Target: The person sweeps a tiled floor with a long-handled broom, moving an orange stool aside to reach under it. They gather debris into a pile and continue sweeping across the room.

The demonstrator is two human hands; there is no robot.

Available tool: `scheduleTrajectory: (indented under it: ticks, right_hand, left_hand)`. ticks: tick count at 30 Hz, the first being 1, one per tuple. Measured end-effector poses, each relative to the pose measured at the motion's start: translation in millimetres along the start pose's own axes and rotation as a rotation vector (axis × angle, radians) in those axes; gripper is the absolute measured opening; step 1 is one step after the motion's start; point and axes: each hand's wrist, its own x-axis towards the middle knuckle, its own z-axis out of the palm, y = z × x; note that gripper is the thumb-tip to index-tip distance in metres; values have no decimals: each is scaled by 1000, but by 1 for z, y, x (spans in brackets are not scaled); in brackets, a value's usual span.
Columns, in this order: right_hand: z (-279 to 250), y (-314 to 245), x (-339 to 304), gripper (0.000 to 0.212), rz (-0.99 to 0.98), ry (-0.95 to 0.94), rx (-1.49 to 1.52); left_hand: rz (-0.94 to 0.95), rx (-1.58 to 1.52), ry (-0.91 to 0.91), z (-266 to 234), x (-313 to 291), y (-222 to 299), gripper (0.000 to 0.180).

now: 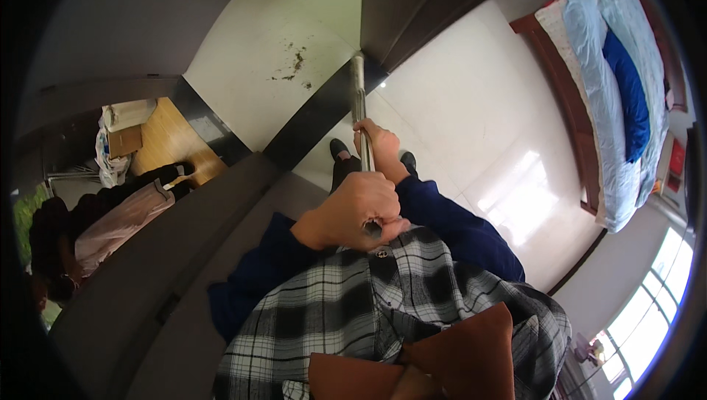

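Observation:
Both of my hands are wrapped round a long, silvery metal pole [359, 94]. My left hand [353, 209] is closed round its near end, close to my chest, and the pole's hollow end shows below the fist. Farther down the shaft, my right hand [381, 146] also grips it. The pole points away from me toward the dark doorway strip, and its far end reaches the foot of the dark door. I cannot make out any head on it. Beyond the strip, a scatter of dark brown dirt [298, 61] lies on the pale tiles, apart from the pole.
A dark door [420, 2] stands at the far right of the doorway. Dark panels [221, 216] run along my left, beside a room with a box [125, 141] and clothes [125, 227]. To the right is a wooden bed [571, 117] with blue bedding.

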Motion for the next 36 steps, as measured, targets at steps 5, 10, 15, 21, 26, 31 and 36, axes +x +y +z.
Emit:
scheduleTrajectory:
  ticks: [5,10,15,21,26,31,36]
  right_hand:
    - [32,2,21,20,-5,-65,-229]
    - [70,-20,72,25,-19,-7,-114]
    - [76,-64,84,23,-30,25,-11]
    - [-5,-134,85,28,-331,-618,19]
    - [-120,-253,131,55,-173,-1045,924]
    - [-68,-267,181,23,-729,-833,839]
    - [-20,-215,239,26,-605,-793,762]
  left_hand:
    - [-130,-73,548,-36,-31,-23,29]
    - [-47,53,436,-78,-15,-31,39]
    - [28,45,390,-87,-22,-11,41]
    - [-95,239,545,-100,-61,-53,34]
    - [-185,158,860,-116,-28,-64,23]
    - [-315,577,936,-130,-20,-130,26]
    - [-500,547,950,-155,-26,-243,29]
